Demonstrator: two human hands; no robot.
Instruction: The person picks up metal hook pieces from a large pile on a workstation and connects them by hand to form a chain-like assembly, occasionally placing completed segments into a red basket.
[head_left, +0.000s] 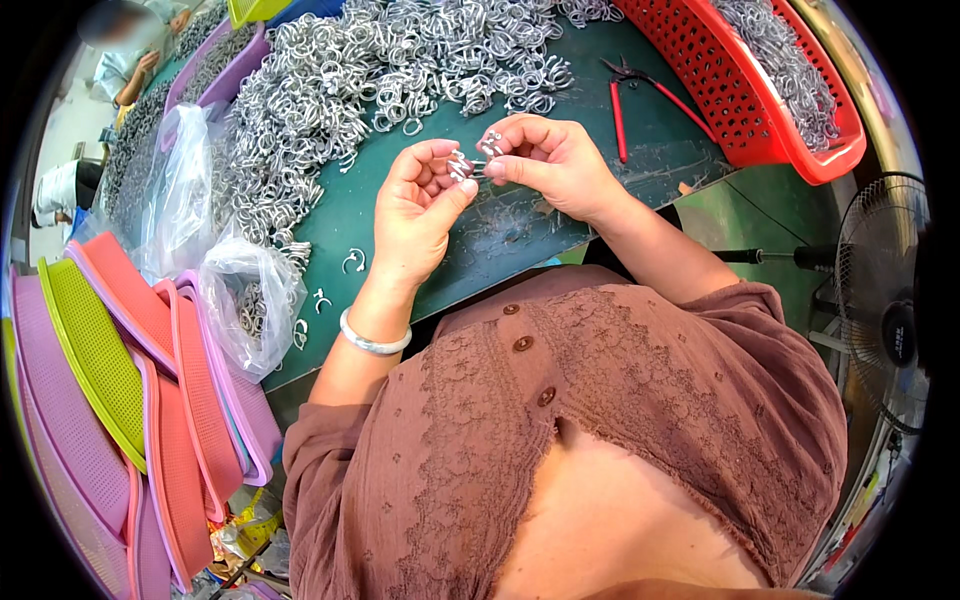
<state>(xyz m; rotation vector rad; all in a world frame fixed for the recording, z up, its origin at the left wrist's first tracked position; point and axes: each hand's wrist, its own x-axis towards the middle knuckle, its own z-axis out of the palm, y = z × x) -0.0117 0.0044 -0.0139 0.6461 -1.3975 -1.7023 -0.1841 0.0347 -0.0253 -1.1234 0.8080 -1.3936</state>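
My left hand [415, 210] and my right hand [555, 160] meet above the dark green table [520, 235]. Between the fingertips of both hands sits a small silver metal clip [475, 160]; each hand pinches part of it. A silver bangle [372, 340] circles my left wrist. Just beyond my hands lies a big heap of the same silver metal clips [370, 80], spread over the far side of the table.
A red perforated basket [770, 80] of clips stands at the far right, red-handled pliers [630, 95] beside it. Clear plastic bags [250, 300] with clips lie left. Pink and green trays [120, 380] lean at left. A fan [885, 300] stands right. Another person's arm [135, 80] shows far left.
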